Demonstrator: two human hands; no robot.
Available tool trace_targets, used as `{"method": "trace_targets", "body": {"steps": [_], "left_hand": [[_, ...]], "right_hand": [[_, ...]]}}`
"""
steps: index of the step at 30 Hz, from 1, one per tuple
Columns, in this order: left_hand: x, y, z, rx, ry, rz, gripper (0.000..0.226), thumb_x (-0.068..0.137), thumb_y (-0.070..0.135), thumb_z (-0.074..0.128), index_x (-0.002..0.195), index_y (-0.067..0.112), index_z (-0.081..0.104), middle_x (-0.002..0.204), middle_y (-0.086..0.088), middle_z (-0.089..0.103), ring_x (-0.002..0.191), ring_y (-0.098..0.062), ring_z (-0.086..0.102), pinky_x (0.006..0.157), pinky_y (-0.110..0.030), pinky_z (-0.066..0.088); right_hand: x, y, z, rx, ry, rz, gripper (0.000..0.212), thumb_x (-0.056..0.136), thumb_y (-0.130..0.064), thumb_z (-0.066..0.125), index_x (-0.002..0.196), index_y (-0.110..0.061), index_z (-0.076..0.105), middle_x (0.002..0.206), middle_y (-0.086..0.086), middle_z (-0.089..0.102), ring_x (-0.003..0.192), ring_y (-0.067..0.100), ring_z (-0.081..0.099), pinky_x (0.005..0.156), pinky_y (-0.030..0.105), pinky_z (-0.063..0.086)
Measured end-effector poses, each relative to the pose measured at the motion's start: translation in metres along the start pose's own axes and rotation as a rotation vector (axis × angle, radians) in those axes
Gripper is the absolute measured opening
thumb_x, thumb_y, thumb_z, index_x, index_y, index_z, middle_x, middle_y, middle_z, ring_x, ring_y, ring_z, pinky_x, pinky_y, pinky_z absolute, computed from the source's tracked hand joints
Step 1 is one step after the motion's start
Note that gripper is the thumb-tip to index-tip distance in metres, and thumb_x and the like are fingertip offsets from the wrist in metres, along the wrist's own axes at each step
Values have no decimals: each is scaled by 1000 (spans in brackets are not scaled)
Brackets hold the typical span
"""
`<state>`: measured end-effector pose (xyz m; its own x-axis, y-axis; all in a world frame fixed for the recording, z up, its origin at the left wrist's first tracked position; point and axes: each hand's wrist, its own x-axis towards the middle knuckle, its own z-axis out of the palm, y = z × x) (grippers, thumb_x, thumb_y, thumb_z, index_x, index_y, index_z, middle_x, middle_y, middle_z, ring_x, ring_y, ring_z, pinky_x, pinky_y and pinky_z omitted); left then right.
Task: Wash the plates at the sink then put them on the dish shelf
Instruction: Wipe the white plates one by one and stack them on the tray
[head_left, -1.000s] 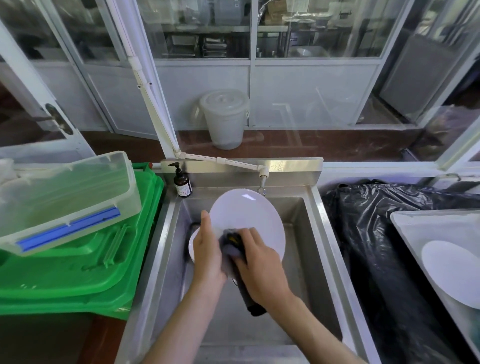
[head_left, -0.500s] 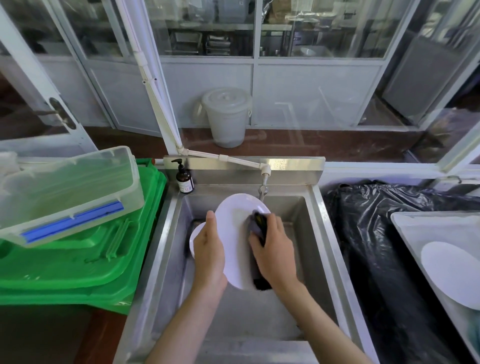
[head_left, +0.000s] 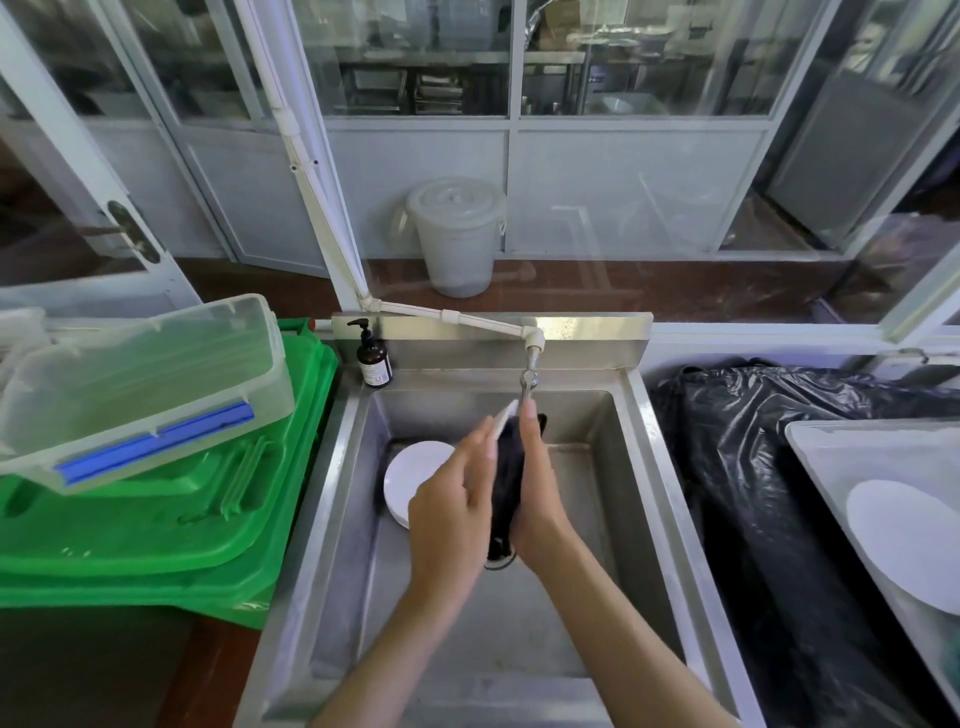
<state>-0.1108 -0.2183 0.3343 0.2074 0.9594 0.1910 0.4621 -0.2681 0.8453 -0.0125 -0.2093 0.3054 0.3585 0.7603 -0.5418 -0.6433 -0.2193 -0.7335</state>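
Over the steel sink my left hand holds a white plate turned edge-on to me, so only its thin rim shows between my hands. My right hand presses a dark sponge against the plate's far side, fingers stretched along it. A second white plate lies in the sink basin at the left, partly behind my left hand. Just above the held plate hangs the tap. A further white plate rests in a white tray at the right.
A brown soap pump bottle stands on the sink's back left corner. Green crates with a clear plastic box on top fill the left side. A black bin bag lies between sink and tray.
The plate has turned from facing me to edge-on. My right hand with the sponge has gone from the near face round to the plate's right side and up towards the tap.
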Motion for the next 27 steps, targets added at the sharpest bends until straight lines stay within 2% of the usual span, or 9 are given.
{"method": "trace_targets", "body": {"steps": [2,4,7,10,13,16,19,22,27], "left_hand": [[-5,-6,5,210,-71,100,58,105,65,21,150,43,50,136,26,64,123,8,58,97,-19,50],[-6,-10,5,323,-113,127,69,102,68,12,155,39,45,139,13,65,128,-5,59,101,-30,50],[7,-20,-2,293,-144,135,50,108,49,35,155,34,45,134,9,69,122,-11,60,93,-21,41],[34,-47,-13,171,-17,38,44,103,34,60,146,26,55,135,12,61,126,-15,57,100,-20,37],[52,-64,-24,-150,-88,-358,73,76,58,79,138,25,59,134,9,63,118,-14,61,96,-33,49],[56,-68,-29,-608,-262,-632,67,62,43,88,123,23,66,121,-9,75,97,-24,74,76,-39,61],[51,-68,-28,-675,-234,-585,63,65,26,86,123,18,64,118,-14,75,93,-25,76,71,-41,63],[48,-64,-27,-610,-173,-476,59,66,21,87,121,18,65,111,-8,77,103,-31,73,85,-48,62],[38,-51,-22,-253,-249,-186,38,74,29,81,109,27,66,99,11,74,92,-11,69,79,-32,55]], "right_hand": [[-7,-3,-1,1,-80,65,90,70,-83,74,122,-10,65,118,12,75,106,27,75,101,49,57],[-12,-1,-5,-58,-56,50,63,88,-61,71,125,-10,67,114,16,77,101,31,77,94,51,60],[-15,2,-19,8,37,-50,31,100,-35,66,120,-12,70,106,16,79,97,33,77,88,47,62],[-18,3,-35,18,110,-87,14,98,-34,71,106,-22,71,99,8,79,91,28,74,83,45,62],[-21,2,-49,-52,128,-99,27,92,-41,76,109,-21,73,97,7,80,94,32,74,85,53,63],[-23,-6,-62,-197,97,-178,33,90,-44,77,110,-18,73,101,9,79,96,29,74,74,38,64],[-18,-12,-84,-403,140,-240,39,85,-53,79,97,-16,75,89,4,79,83,19,75,66,28,60],[-10,-14,-109,-609,294,-290,48,78,-63,81,96,-20,71,88,-1,76,84,18,73,75,37,62],[-14,-39,-107,-614,337,-513,24,87,-37,81,98,-22,65,94,-3,73,91,17,70,75,33,56]]}}
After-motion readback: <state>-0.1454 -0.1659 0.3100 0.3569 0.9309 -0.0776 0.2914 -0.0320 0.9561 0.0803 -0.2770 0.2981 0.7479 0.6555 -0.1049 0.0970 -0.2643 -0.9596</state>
